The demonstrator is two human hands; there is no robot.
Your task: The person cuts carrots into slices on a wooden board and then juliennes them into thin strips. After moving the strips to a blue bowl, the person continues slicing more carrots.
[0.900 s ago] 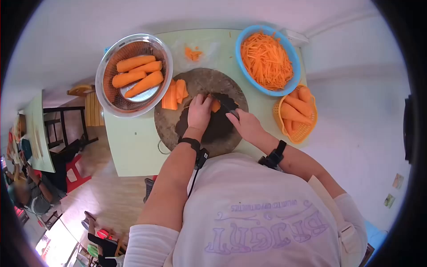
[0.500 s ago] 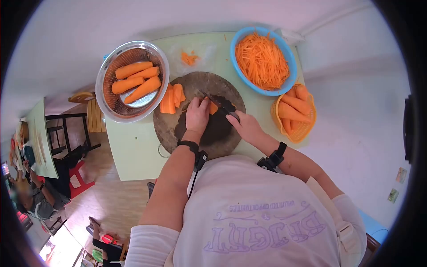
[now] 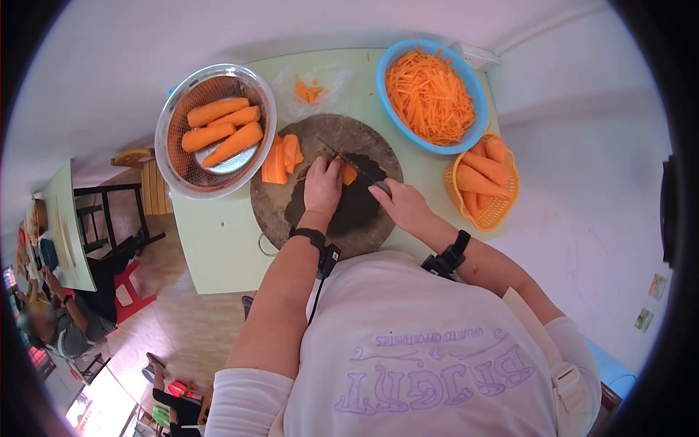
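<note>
Head view: one round chopping board on one pale green table. Left hand: fingers bent, bunched at one carrot piece on board; pinch or press, cannot tell. Right hand: fingers clamped on handle of one knife, blade just beside piece. Stacked carrot slices at board's left, count unclear. One metal basin, four carrots. One blue bowl, shreds heaped. One yellow basket, several carrots, overlapping.
</note>
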